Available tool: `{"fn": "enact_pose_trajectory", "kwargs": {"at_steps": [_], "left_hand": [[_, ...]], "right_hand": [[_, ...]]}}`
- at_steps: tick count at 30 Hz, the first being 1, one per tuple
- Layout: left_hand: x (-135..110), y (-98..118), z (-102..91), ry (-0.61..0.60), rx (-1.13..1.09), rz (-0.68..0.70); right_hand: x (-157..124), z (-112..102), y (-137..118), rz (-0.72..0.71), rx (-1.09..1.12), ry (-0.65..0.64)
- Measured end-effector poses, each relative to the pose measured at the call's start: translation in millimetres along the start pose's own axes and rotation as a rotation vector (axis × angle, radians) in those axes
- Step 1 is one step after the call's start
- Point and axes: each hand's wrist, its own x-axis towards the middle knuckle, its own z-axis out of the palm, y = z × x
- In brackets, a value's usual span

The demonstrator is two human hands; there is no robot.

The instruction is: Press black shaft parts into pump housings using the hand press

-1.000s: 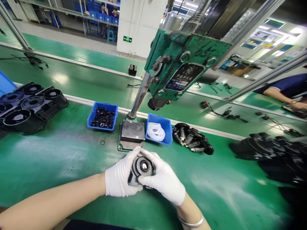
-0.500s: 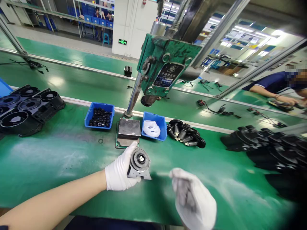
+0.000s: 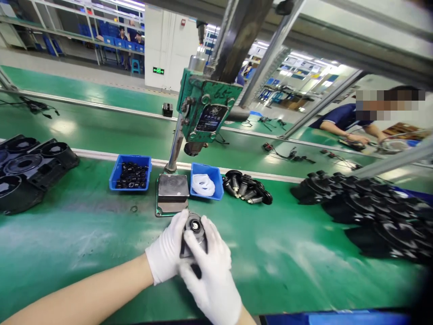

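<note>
Between my gloved hands is a dark round stepped part (image 3: 195,225) with a pale centre, on a flat-footed base. My left hand (image 3: 168,247) wraps round its left side, the thumb near the top rim. My right hand (image 3: 211,264) lies over its right and near side, fingers curved round it; much of the base is hidden under them. Just beyond the hands stands the metal block (image 3: 173,186) at the foot of a green press (image 3: 206,108). The press head hangs well above the block.
Left of the press is a blue bin (image 3: 130,173) of small black parts; right of it, a blue bin (image 3: 206,181) with white rings. Black shafted parts (image 3: 248,187) lie beyond. Black housings (image 3: 30,169) sit far left, more housings (image 3: 365,212) right. A co-worker (image 3: 352,119) works across the bench.
My right hand has come in from the right and closed on the round part. The left hand keeps its hold. The view has shifted a little to the right.
</note>
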Motion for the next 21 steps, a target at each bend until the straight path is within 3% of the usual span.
{"fn": "enact_pose_trajectory", "kwargs": {"at_steps": [3,6,10,14,16,19,21], "left_hand": [[-1.6,3.4,-2.5,-0.063,-0.009,0.075],[0.4,19.4,-12.9,-0.131,-0.027,0.052],[0.7,35.2,-24.1,-0.171,-0.013,0.054],[-3.8,27.7,-32.1,-0.169,0.067,0.079],[-6.5,20.5,-37.0,-0.120,0.100,0.067],[-9.5,10.7,-41.9,0.071,0.114,0.031],[-9.8,3.4,-40.6,0.210,0.066,0.035]], "right_hand": [[4.1,11.5,-8.3,-0.008,-0.178,-0.013],[4.2,11.1,-7.4,0.001,-0.247,-0.033],[-2.5,4.0,-4.3,0.025,-0.183,-0.005],[-2.3,-7.9,0.8,0.003,-0.105,0.030],[1.4,-17.7,2.5,-0.003,-0.110,0.110],[6.6,-28.9,0.8,0.009,-0.121,0.308],[8.6,-28.9,-1.0,-0.003,-0.165,0.242]]}}
